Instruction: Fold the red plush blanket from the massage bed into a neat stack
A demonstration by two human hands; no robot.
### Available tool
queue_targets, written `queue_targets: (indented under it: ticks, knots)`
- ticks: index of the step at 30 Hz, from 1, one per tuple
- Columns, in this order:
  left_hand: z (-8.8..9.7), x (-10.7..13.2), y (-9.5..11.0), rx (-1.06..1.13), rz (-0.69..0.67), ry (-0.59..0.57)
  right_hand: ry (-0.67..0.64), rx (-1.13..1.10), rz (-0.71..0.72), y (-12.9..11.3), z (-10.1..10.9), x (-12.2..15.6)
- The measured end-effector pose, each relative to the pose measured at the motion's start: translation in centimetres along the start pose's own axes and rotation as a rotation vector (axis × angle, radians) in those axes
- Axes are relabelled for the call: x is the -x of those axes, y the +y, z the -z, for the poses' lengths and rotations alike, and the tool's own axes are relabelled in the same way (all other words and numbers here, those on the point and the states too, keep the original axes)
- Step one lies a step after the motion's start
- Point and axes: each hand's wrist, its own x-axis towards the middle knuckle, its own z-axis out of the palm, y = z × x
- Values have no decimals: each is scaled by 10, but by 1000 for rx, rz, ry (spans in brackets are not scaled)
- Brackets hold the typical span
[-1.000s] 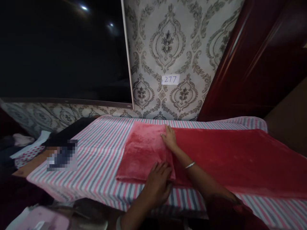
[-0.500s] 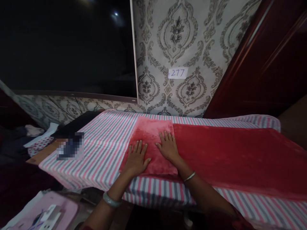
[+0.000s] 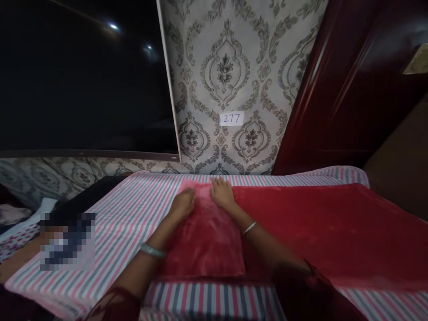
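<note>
Currently, our right hand lies palm down, its fingers stretched forward and slightly parted, at the far right corner of the folded part of a red plush cloth. Our left hand rests at that part's far left side, fingers bent and close together; we cannot tell whether they pinch the fabric. The folded part lies flat between our forearms, and a deeper red stretch runs out to our right. We wear a thin bracelet on the right wrist and a thicker bangle on the left. Under the red cloth spreads a striped sheet. Beyond, we see patterned wallpaper bearing a label reading 277, with a large black screen to the left.
</note>
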Motion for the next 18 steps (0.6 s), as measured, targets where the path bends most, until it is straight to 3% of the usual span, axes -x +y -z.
queue_targets:
  ticks: [4,8,10,18]
  knots:
    - [-28,-48,-3,-71,32,-65,-36,23,-76,16,-23,-15]
    - [-69,-57,-17,-157,35,-68,-85,34,-163,37,-51,-4]
    - [-81,-56,-22,-154,51,-61,-99,29,-172,42,-57,-2]
    - [-78,-59,-26,-84,72,-144,-140,-3,-189,43,-55,-5]
